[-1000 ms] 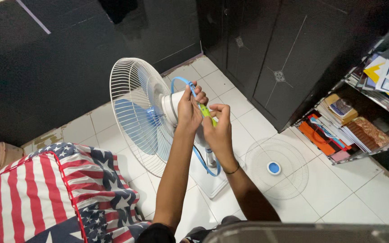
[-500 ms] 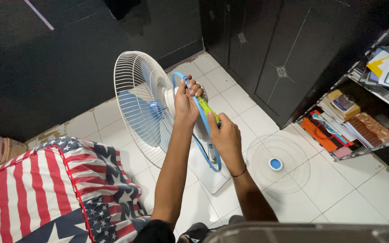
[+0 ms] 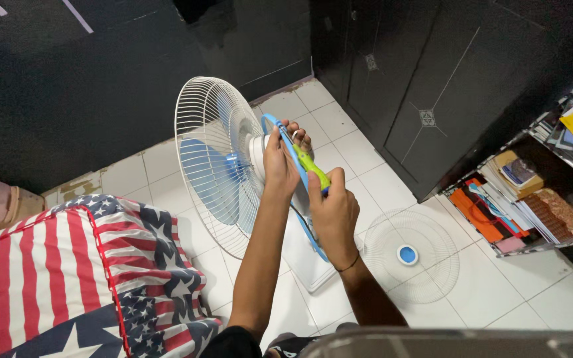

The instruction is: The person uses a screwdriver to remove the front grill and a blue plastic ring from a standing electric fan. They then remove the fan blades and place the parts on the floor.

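The left hand [image 3: 280, 162] grips the blue ring [image 3: 298, 166] at the fan [image 3: 220, 166]; the right hand [image 3: 333, 212] clasps a green screwdriver [image 3: 312, 167] upright.

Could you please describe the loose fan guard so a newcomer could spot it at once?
Start at the white standing fan on the tiled floor. Just right of its base lies the loose fan guard, flat, round and wire-made, marked by its blue centre disc.
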